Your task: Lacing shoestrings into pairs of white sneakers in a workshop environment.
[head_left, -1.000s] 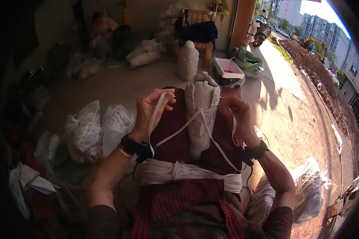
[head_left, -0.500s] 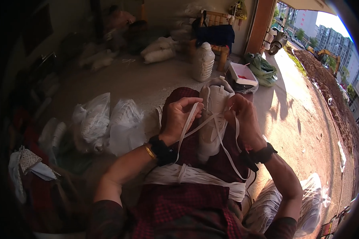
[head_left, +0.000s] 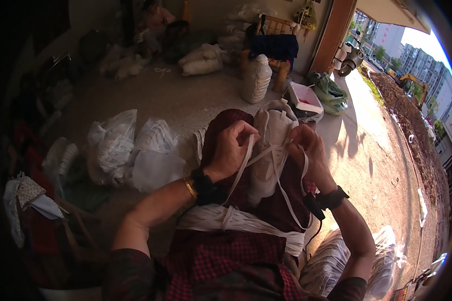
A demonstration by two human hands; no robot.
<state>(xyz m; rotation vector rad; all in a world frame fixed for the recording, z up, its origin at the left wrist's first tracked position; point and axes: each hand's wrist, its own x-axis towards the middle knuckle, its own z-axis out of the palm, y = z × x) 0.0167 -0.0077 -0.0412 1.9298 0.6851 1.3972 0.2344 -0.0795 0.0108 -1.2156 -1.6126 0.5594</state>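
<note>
A white shoe (head_left: 264, 173) rests on my lap, its toe toward me and its opening facing away. A white shoelace (head_left: 281, 193) crosses over the tongue, with loose lengths hanging down on both sides. At the shoe's left edge my left hand (head_left: 232, 150) is closed, pinching the lace between thumb and fingers. My right hand (head_left: 308, 150) is closed on the lace at the right-hand eyelets; its fingertips are partly hidden. Across my lap lies a bundle of white laces (head_left: 236, 220), nearest my forearms.
Clear plastic bags (head_left: 113, 150) of white goods sit on the floor at left, another bag (head_left: 331, 261) at lower right. Ahead stand a large white plastic bottle (head_left: 256, 80), a white tray (head_left: 306, 98) and a green bag (head_left: 331, 93). A person (head_left: 155, 22) sits at the back.
Both hands stay at the shoe with the lace pinched, shifting only slightly. The whole view has moved a little.
</note>
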